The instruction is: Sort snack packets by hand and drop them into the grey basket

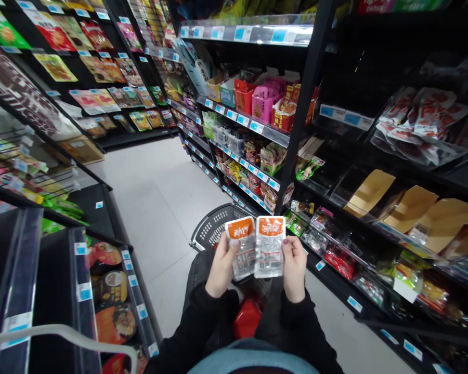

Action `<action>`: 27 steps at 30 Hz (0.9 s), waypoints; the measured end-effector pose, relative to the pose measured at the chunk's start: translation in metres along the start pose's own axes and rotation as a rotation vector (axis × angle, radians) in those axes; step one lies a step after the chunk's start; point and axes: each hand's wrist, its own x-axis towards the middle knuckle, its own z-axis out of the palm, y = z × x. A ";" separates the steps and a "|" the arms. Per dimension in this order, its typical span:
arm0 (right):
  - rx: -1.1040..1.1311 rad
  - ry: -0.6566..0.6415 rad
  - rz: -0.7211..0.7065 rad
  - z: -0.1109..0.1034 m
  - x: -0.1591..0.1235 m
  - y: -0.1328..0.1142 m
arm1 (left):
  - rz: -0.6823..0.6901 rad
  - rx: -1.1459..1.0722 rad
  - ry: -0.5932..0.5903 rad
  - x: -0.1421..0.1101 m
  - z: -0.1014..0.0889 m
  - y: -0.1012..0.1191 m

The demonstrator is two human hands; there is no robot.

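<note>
Left hand (pixel 221 267) pinches one packet (pixel 243 253), right hand (pixel 295 267) a second packet (pixel 270 250), both nearer us than the basket (pixel 208 226). Edge grips only: should a pinch slacken, we could drop one beside it.

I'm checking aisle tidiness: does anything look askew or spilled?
At upper right, red-and-white packets lie heaped at mixed angles, unlike the neatly rowed boxes. No spill shows. The orange-topped packets in the left hand and right hand show no obvious damage.

Orange-topped, silvery-white packets (pixel 270 254); black sleeves (pixel 191 324); grey perforated basket (pixel 208 228).
</note>
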 end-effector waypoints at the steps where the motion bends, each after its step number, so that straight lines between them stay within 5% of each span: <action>1: -0.031 -0.031 -0.010 0.005 -0.003 -0.002 | -0.006 0.015 -0.040 -0.002 0.002 -0.002; 4: -0.107 -0.119 -0.062 0.018 -0.011 -0.004 | -0.013 0.099 -0.110 -0.007 0.008 -0.006; 8: -0.213 -0.118 -0.153 0.024 -0.015 -0.001 | -0.004 0.145 -0.048 -0.007 0.007 -0.011; 16: -0.147 -0.385 0.093 0.013 -0.012 0.042 | -0.071 0.178 -0.102 0.008 -0.017 -0.048; 19: -0.288 -0.330 0.152 -0.005 -0.009 0.072 | -0.164 0.533 -0.080 0.015 -0.047 -0.072; 23: -0.703 -0.327 0.271 -0.033 0.000 0.113 | -0.420 1.404 0.251 0.005 -0.109 -0.110; 27: -0.889 -0.405 0.315 -0.013 0.018 0.149 | -0.527 1.670 0.326 -0.021 -0.159 -0.147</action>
